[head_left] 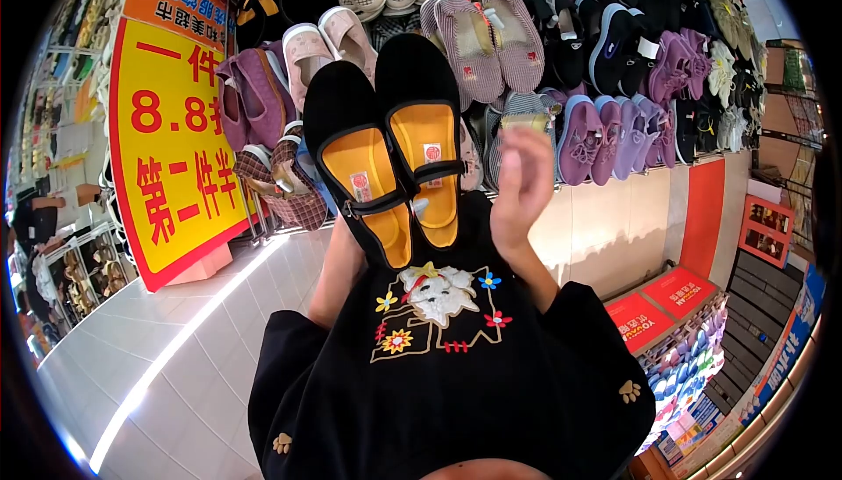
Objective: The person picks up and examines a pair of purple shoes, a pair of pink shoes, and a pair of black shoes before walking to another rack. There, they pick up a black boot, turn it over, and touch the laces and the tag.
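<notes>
A pair of black cloth shoes [338,99] with yellow-orange insoles and thin straps sits in front of my chest, toes pointing up and away. Small white and red labels show on both insoles. My left hand [346,245] is under the heel of the left shoe and supports the pair; its fingers are hidden behind the shoes. To the right, my right hand [523,184] is raised, apart from the shoes. Its fingers are loosely bent and slightly blurred, with nothing visible in them. Behind its fingertips is a grey checked slipper [517,105] on the rack.
Pink, purple and black shoes fill the rack ahead, including purple lace-ups [581,140] and striped slippers [469,50]. A yellow sign [180,147] with red characters stands at the left. Red boxes [675,291] lie low on the right, by a display of colourful shoes [688,362].
</notes>
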Demonstrator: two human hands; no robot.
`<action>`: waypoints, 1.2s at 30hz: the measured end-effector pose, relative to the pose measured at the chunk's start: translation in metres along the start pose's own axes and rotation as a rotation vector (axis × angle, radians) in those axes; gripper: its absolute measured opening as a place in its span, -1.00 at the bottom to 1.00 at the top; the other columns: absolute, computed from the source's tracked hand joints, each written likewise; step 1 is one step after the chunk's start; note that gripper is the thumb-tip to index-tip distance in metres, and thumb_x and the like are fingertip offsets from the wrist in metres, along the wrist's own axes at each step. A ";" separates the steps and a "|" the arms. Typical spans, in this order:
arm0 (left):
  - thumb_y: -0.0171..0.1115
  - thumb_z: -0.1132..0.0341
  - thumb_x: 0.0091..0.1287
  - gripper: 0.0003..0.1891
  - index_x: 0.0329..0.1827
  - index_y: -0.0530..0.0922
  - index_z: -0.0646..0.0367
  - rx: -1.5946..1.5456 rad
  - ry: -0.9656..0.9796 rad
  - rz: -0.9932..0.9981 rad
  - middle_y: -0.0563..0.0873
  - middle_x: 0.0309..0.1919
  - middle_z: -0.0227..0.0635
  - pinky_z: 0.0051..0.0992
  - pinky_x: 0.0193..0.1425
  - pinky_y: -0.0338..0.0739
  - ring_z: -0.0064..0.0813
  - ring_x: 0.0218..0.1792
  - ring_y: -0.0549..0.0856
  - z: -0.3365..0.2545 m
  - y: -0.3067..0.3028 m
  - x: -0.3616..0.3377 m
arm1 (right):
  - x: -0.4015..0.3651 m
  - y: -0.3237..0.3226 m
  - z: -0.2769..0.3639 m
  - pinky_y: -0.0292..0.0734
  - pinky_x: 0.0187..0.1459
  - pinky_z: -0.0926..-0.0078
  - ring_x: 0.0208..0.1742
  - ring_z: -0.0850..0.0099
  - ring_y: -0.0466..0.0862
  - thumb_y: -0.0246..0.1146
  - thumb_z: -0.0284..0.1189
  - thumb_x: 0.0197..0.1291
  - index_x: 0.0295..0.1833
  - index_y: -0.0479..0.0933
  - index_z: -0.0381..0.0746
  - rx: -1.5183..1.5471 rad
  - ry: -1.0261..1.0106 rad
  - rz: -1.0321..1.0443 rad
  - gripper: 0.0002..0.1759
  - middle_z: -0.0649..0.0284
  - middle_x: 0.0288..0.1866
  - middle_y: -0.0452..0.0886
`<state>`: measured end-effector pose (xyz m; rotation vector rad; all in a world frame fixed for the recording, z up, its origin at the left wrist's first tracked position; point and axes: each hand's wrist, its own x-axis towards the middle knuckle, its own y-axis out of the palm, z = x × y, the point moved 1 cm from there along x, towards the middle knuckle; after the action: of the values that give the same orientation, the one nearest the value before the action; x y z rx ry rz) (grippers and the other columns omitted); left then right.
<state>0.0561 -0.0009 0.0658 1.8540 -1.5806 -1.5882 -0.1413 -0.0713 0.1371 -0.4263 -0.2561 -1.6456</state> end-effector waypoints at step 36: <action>0.02 0.11 0.47 -0.55 0.24 0.45 0.28 0.128 -0.020 0.064 0.66 0.02 -0.15 -0.44 -0.06 0.70 -0.35 -0.08 0.72 0.014 0.002 -0.006 | 0.002 0.010 -0.039 0.42 0.20 0.56 0.12 0.50 0.56 0.20 -0.51 0.29 0.48 0.23 -0.26 0.304 0.607 0.332 -0.36 0.15 0.18 0.55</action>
<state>0.0444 0.0096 0.0650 1.8351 -1.7708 -1.5160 -0.1368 -0.0906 0.1017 0.2558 0.0246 -1.3092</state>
